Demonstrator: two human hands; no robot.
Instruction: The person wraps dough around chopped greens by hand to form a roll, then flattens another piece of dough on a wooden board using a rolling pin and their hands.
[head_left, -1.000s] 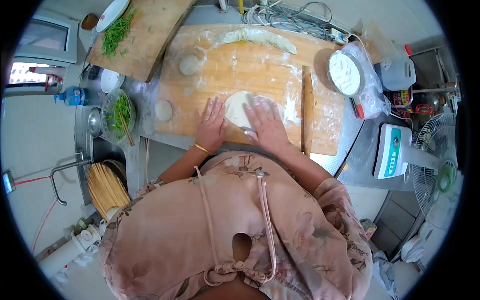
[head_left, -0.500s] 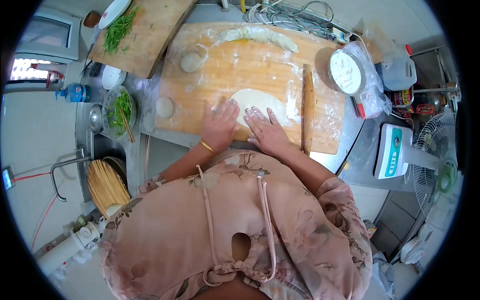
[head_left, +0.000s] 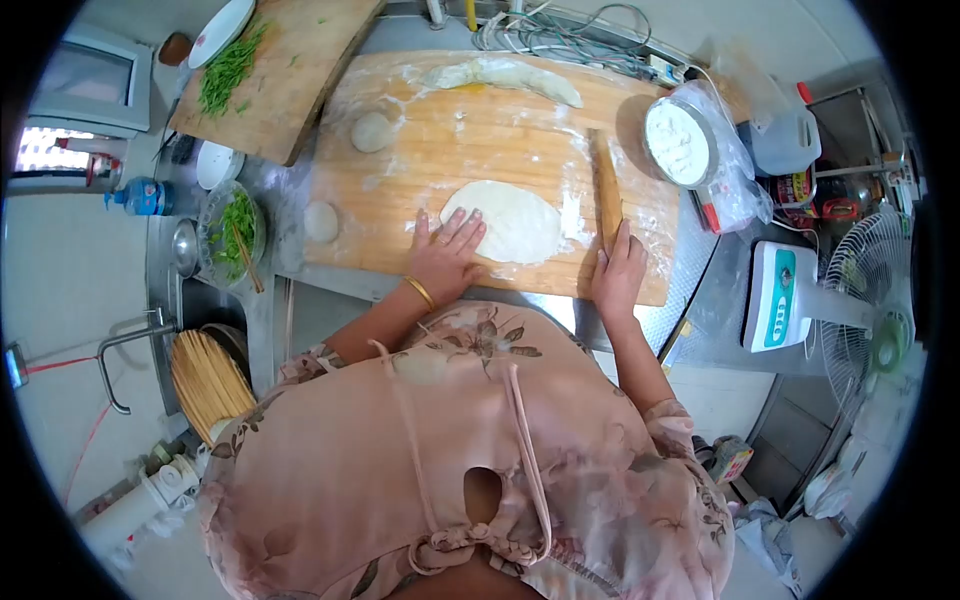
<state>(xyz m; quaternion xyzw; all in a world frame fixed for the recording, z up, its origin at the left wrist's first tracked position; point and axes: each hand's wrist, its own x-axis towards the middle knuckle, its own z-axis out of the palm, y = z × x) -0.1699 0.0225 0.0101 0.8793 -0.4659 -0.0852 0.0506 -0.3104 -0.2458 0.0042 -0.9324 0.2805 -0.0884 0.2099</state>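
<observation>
A flattened oval of white dough [head_left: 515, 222] lies on the floured wooden board [head_left: 400, 240]. My left hand [head_left: 446, 255] rests at the dough's left edge, fingers spread, fingertips on it. At the right, my right hand [head_left: 619, 275] is closed round the near end of a wooden rolling pin [head_left: 607, 185], which lies lengthwise on the board. Two small round dough pieces, one upper [head_left: 372, 132] and one lower [head_left: 321, 222], sit at the board's left. Along the far edge lies a long floured dough roll [head_left: 505, 77].
A bowl of flour [head_left: 678, 143] stands at the right, with a scale [head_left: 777, 297] nearer me. Left of the board are a glass bowl of chopped greens [head_left: 232, 230] with chopsticks and a second cutting board [head_left: 290, 75]. Cables [head_left: 560, 35] run behind.
My right hand has left the dough, moved right and taken hold of the rolling pin, whose far end now tilts left. My left hand stays at the dough's left edge.
</observation>
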